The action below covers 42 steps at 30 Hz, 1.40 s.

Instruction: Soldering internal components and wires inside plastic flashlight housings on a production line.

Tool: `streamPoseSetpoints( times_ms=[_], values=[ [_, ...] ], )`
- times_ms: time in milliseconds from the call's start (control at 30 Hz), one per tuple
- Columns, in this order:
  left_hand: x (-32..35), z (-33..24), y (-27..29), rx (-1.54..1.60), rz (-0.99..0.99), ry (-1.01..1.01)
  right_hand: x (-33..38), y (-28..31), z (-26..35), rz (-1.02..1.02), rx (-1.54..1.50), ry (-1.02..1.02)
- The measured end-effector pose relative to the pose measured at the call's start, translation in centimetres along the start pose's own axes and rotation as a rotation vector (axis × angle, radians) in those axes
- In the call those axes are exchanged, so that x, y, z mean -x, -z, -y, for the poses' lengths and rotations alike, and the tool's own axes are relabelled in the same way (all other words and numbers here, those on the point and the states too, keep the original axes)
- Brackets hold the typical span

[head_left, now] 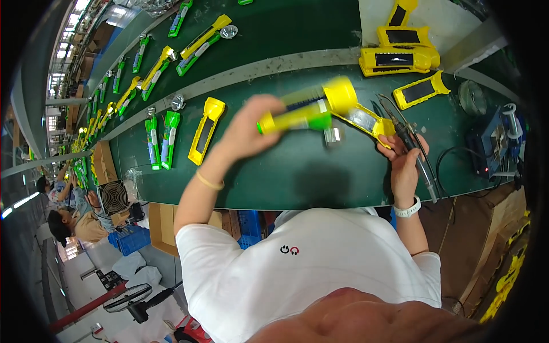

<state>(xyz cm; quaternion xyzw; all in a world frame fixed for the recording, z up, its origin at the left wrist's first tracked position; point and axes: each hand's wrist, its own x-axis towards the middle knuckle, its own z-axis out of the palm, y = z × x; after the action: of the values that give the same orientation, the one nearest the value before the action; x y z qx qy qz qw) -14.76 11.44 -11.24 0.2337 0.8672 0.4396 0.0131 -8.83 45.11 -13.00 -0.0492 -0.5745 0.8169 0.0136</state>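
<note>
Green table (240, 191) beneath the hands (250, 128); bright windows (73, 19) far to their left; lit strip lamp (22, 202), likewise far left; pale floor (164, 267) lower, left of them.

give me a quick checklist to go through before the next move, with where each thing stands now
1. Left hand has hold of the yellow and green lamp parts: ok.
2. Those parts show sharply enough to inspect: not ok, they are motion-blurred.
3. Right hand has the dark-handled soldering iron: ok.
4. Yellow shell firmly gripped by the right hand: cannot tell; its near end lies at the fingers.
5. Red light on the blue station lit: ok.
6. Iron hot enough: cannot tell from the picture.
</note>
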Motion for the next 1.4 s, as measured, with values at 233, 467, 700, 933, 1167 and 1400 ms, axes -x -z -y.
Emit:
streamPoseSetpoints(
  times_ms=[233, 467, 700, 933, 1167, 1400],
  values=[
    [-13.7, 12.8, 5.5, -0.326, 0.025, 0.063, -0.4, 0.0, -0.5, 0.043, 0.079, -0.003],
    [-27.1, 15.7, 10.8, -0.591, -0.145, 0.568, -0.3, -0.5, 0.2, -0.029, 0.124, -0.061],
    [-26.4, 21.1, 8.4, -0.623, -0.359, 0.726, -0.2, -0.5, -0.3, -0.051, 0.129, -0.046],
    [-8.8, 4.4, 7.3, -0.407, 0.178, 0.172, -1.1, 0.6, 1.0, 0.035, 0.069, -0.144],
    [3.0, -2.7, -1.1, -0.406, 0.066, -0.090, -3.8, -3.2, -0.3, 0.220, 0.151, -0.222],
    [7.7, -3.1, -1.8, -0.640, -0.249, 0.146, -2.4, -1.3, -0.5, -0.139, 0.056, 0.113]
  ],
)
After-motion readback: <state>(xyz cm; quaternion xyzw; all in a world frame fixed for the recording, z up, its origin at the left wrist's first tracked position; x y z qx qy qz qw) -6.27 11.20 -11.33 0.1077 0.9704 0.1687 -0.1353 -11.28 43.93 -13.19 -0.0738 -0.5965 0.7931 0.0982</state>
